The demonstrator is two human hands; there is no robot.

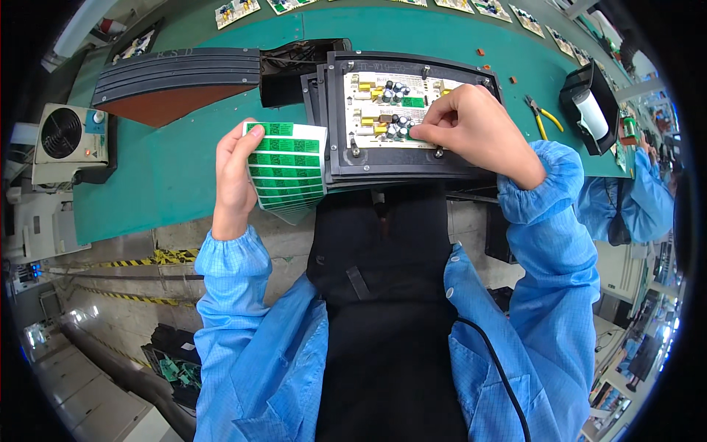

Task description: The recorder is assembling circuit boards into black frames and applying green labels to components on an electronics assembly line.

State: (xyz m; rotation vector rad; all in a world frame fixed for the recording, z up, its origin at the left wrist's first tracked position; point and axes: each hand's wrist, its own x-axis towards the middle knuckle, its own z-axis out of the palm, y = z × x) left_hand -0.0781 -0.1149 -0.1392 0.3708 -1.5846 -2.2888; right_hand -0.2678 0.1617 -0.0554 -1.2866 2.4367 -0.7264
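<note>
My left hand grips a sheet of green labels by its upper left corner, thumb on top; the sheet's lower end curls downward. To its right, a white circuit board with capacitors and yellow parts lies in a black fixture frame. A green label sits on the board's upper half. My right hand is over the right part of the board, thumb and forefinger pinched together at its lower half. Whatever those fingertips hold, if anything, is hidden.
Beyond my left hand stands a long black bin; a small fan unit is at far left. Yellow-handled cutters and a black holder with a white roll lie right. Several boards line the back. Another person's blue sleeve shows right.
</note>
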